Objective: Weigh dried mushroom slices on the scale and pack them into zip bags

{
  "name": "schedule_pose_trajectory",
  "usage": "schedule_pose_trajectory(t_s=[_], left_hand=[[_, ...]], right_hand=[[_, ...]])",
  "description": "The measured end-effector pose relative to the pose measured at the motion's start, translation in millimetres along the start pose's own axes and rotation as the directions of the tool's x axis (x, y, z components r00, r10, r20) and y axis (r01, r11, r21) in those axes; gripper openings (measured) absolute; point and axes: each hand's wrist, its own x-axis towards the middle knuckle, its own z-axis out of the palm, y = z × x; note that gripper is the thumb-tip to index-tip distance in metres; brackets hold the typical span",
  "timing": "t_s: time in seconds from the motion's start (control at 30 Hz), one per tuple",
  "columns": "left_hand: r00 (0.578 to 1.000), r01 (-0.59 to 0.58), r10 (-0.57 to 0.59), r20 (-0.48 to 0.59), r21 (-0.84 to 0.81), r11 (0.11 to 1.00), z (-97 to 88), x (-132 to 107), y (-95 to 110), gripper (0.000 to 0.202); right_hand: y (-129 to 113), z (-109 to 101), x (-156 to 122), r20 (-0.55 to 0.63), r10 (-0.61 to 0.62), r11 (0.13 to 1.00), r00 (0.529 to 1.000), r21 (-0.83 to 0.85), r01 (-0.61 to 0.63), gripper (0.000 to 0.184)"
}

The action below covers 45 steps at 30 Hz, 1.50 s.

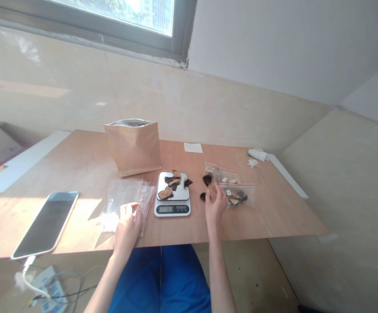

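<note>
My left hand (128, 224) rests with its fingers bent on a stack of clear zip bags (126, 198) left of a small kitchen scale (172, 208). Several brown and dark dried slices (170, 184) lie on the scale's plate. My right hand (215, 205) hovers just right of the scale, fingers apart, beside a few dark loose pieces (207, 179) on the table. Two filled zip bags (234, 191) lie right next to that hand.
A brown paper pouch (133, 147) stands open behind the scale. A phone (47, 222) lies at the table's left front, its cable hanging to a power strip (50, 289) on the floor. A white slip (193, 148) and crumpled white scraps (257, 155) lie at the back.
</note>
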Motion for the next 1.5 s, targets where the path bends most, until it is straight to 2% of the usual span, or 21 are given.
schedule_pose_trajectory(t_s=[0.07,0.13,0.23,0.37,0.77,0.83,0.9,1.0,1.13,1.27,1.33,1.43,1.5], left_hand=[[1.0,0.003,-0.003,0.002,0.012,1.0,-0.2,0,0,0.024],[1.0,0.013,-0.013,0.014,0.026,1.0,-0.6,-1,1,0.025],[0.999,0.02,-0.022,0.029,0.054,0.998,-1.1,-1,1,0.026],[1.0,0.004,-0.005,0.024,0.053,0.999,-1.2,-1,1,0.026],[1.0,0.007,-0.009,0.028,0.056,0.998,-0.2,0,0,0.025],[1.0,0.0,0.001,-0.013,0.05,0.999,0.0,-1,0,0.027],[0.993,-0.031,0.032,-0.113,0.018,0.999,-0.4,-3,1,0.032],[0.968,-0.129,0.116,-0.222,-0.044,0.991,-1.2,-5,7,0.036],[0.953,-0.272,0.256,-0.162,-0.087,0.958,5.3,2,25,0.035],[0.903,-0.426,0.424,-0.067,-0.018,0.904,18.9,23,46,0.038],[0.903,-0.427,0.428,-0.032,0.028,0.904,23.7,34,56,0.042],[0.925,-0.381,0.38,0.022,0.06,0.923,27.2,47,70,0.046],[0.935,-0.353,0.349,0.059,0.085,0.932,28.6,55,77,0.042]], right_hand=[[19,-2,-4,0.024,-0.017,0.998,1.0,-0.064,0.019,0.04],[29,-2,-12,0.115,-0.061,0.993,0.991,-0.092,0.072,0.04],[32,-4,-23,0.223,-0.103,0.986,0.969,-0.106,0.129,0.04],[27,-6,-25,0.289,-0.109,0.981,0.951,-0.122,0.149,0.042],[31,-3,-26,0.292,-0.099,0.978,0.951,-0.148,0.147,0.036],[31,-3,-26,0.289,-0.1,0.977,0.952,-0.155,0.149,0.036],[31,-2,-26,0.282,-0.098,0.977,0.954,-0.156,0.146,0.035],[31,-2,-26,0.276,-0.09,0.978,0.957,-0.159,0.137,0.035],[31,-3,-26,0.277,-0.091,0.976,0.957,-0.166,0.141,0.034],[34,-1,-27,0.272,-0.1,0.974,0.957,-0.172,0.151,0.034],[36,1,-27,0.263,-0.107,0.97,0.959,-0.184,0.158,0.034],[38,3,-28,0.245,-0.124,0.965,0.962,-0.197,0.174,0.035],[39,3,-28,0.24,-0.135,0.962,0.961,-0.2,0.185,0.035]])
